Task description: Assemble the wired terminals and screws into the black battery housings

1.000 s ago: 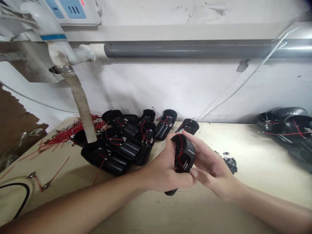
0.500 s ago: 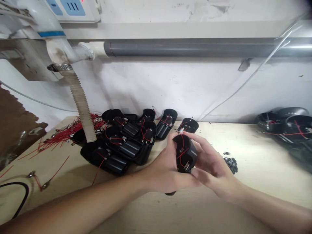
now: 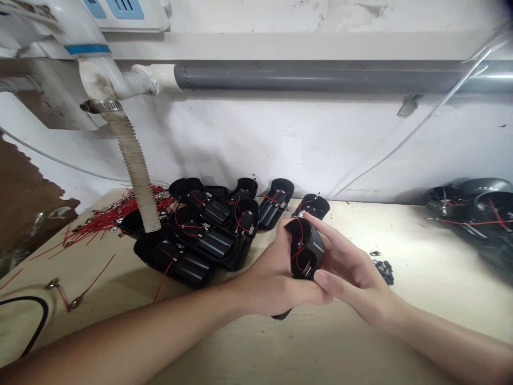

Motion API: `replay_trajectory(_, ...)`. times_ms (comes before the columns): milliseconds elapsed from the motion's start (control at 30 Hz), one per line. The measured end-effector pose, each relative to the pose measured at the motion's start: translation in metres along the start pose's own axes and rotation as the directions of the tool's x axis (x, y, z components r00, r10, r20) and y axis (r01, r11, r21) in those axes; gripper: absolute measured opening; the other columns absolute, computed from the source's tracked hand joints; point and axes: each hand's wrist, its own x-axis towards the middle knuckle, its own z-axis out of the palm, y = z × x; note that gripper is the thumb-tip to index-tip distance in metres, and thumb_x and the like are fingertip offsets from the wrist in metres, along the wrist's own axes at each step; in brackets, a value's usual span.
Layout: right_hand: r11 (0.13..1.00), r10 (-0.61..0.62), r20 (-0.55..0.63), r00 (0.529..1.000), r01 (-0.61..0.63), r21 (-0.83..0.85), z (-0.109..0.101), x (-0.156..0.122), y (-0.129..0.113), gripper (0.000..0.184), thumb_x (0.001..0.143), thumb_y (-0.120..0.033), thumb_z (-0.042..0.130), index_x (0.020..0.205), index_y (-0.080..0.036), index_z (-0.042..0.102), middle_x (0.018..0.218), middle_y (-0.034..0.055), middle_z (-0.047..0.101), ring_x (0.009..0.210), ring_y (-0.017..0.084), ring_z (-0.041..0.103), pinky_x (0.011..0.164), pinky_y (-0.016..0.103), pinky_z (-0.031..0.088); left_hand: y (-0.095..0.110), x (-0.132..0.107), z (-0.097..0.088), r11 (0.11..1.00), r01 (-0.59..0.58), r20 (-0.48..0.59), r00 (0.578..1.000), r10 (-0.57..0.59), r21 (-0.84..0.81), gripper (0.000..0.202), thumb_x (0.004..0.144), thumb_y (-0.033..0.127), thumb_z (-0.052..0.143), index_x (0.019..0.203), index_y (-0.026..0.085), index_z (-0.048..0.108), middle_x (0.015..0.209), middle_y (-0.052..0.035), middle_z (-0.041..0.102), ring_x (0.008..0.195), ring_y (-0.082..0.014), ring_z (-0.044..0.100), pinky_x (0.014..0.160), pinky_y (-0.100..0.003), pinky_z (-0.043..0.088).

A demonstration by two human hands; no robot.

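Both hands hold one black plastic housing (image 3: 305, 251) with red wires inside it, just above the pale wooden bench (image 3: 420, 278). My left hand (image 3: 272, 278) wraps round its lower part from the left, fingers closed. My right hand (image 3: 344, 267) grips its right side, fingers curled over the top and thumb pressed near the bottom. The housing's lower end sticks out below my left hand.
A heap of similar black housings (image 3: 208, 235) with red wires lies to the left, by a ribbed hose (image 3: 136, 171). Loose red wires (image 3: 104, 219) spread at far left. Small black parts (image 3: 383, 267) lie right of my hands. More black housings (image 3: 473, 206) sit far right.
The housing has shifted slightly in my hands, and my right fingers have closed in more tightly on its side. The camera has shifted a little.
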Motion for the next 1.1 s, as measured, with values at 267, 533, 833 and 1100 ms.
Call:
replay_trajectory(267,0.999,-0.023,-0.023,0.999,0.022,-0.042,0.002,-0.002,0.004,0.069,0.104,-0.027,0.068,0.166,-0.044,0.042,0.165,0.0046,0.053,0.146,0.025,0.059,0.126,0.048,0.047,0.003,-0.002,-0.003,0.995,0.093,-0.053,0.994,-0.091,0.044,0.058,0.077,0.014,0.083,0.122,0.021,0.047,0.104,-0.0013,0.058,0.1,-0.021,0.059,0.08,-0.034,0.046)
replay_trajectory(533,0.999,-0.044,-0.011,0.999,0.044,-0.028,0.004,-0.002,0.003,0.069,0.105,-0.024,0.066,0.166,-0.045,0.042,0.167,0.0038,0.051,0.149,0.025,0.057,0.127,0.047,0.046,-0.002,-0.004,-0.002,0.994,0.104,-0.079,0.992,-0.102,0.02,0.064,0.072,0.016,0.083,0.121,0.023,0.043,0.095,0.0022,0.049,0.088,-0.0169,0.051,0.077,-0.034,0.044)
replay_trajectory(833,0.998,-0.056,0.013,0.998,0.056,0.007,0.005,0.001,0.003,0.068,0.106,-0.023,0.064,0.166,-0.047,0.041,0.168,-0.0001,0.049,0.154,0.023,0.051,0.128,0.045,0.044,-0.01,-0.003,-0.004,0.991,0.093,-0.112,0.99,-0.082,0.101,0.067,0.074,0.015,0.08,0.127,0.023,0.04,0.098,0.0012,0.049,0.086,-0.0157,0.049,0.073,-0.032,0.043)
replay_trajectory(1100,0.999,-0.02,-0.02,1.0,0.021,0.025,0.006,-0.002,0.003,0.064,0.11,-0.026,0.06,0.166,-0.049,0.039,0.166,0.0004,0.052,0.14,0.019,0.065,0.12,0.041,0.053,-0.015,-0.007,-0.009,0.997,0.009,-0.078,0.997,-0.003,0.073,0.081,0.08,0.022,0.085,0.141,0.028,0.031,0.112,-0.0021,0.052,0.103,-0.0202,0.055,0.086,-0.036,0.047)
